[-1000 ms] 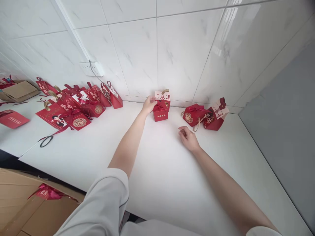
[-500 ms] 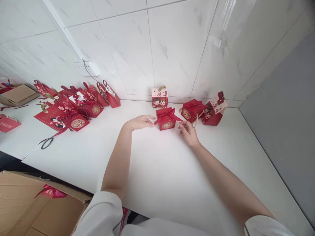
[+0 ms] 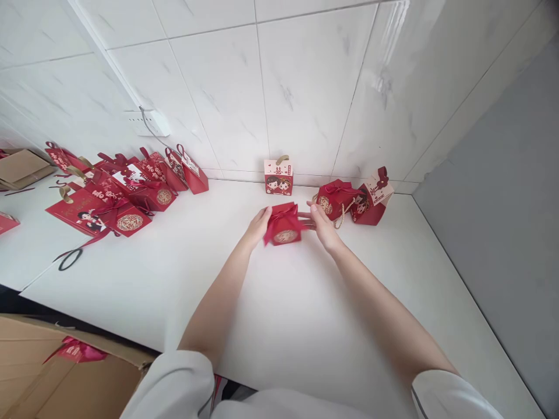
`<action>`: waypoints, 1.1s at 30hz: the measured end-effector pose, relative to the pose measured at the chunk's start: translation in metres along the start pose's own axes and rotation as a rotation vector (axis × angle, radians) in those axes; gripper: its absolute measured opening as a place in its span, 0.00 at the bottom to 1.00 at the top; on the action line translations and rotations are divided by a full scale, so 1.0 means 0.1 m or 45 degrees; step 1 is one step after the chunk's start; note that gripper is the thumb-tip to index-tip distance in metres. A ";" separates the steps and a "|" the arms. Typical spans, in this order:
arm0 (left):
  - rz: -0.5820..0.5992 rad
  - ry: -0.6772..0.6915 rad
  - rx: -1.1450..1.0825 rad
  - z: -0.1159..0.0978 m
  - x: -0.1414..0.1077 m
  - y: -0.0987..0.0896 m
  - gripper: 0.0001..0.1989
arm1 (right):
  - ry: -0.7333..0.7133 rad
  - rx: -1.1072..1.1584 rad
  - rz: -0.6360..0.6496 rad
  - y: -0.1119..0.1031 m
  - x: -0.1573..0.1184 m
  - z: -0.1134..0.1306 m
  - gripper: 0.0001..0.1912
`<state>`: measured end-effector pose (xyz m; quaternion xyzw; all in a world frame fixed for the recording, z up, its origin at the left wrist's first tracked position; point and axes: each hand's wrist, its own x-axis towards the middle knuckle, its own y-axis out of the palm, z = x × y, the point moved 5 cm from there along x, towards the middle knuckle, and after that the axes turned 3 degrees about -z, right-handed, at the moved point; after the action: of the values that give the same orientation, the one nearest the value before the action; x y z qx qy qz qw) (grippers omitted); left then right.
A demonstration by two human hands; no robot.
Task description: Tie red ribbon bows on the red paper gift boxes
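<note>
A red gift box (image 3: 286,231) with a gold round emblem and a ribbon bow on top stands before me, slightly blurred. Against its left side is my left hand (image 3: 257,227), fingers closed on the edge and partly hidden behind it. My right hand (image 3: 324,226) is at the box's right side, thumb and fingers apart, the fingertips reaching to the ribbon end; whether they touch the box is hard to see. Just beyond the right hand sits another red box (image 3: 335,199) with a bow and a twisted cord handle.
A pink-topped box (image 3: 278,177) with cartoon figures stands by the tiled wall, and a similar one (image 3: 371,198) is at the right. Several red boxes (image 3: 126,220) crowd the left, near a black ring (image 3: 70,259). A cardboard carton (image 3: 100,384) is below the table's (image 3: 288,314) edge.
The box has come a little towards me and blurs. My left hand has closed on its side; my right hand has let go of the ribbon end and opened beside the box.
</note>
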<state>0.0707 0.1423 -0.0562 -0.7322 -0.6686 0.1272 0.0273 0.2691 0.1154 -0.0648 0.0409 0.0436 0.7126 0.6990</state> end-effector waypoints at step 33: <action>0.023 0.109 0.231 -0.10 -0.90 -0.19 0.11 | 0.444 0.411 0.390 0.31 -0.54 0.28 0.16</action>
<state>0.0481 0.0570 -0.0290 -0.7373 -0.6460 0.1563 0.1209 0.2429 0.0610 -0.0330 0.0347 0.2693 0.7902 0.5495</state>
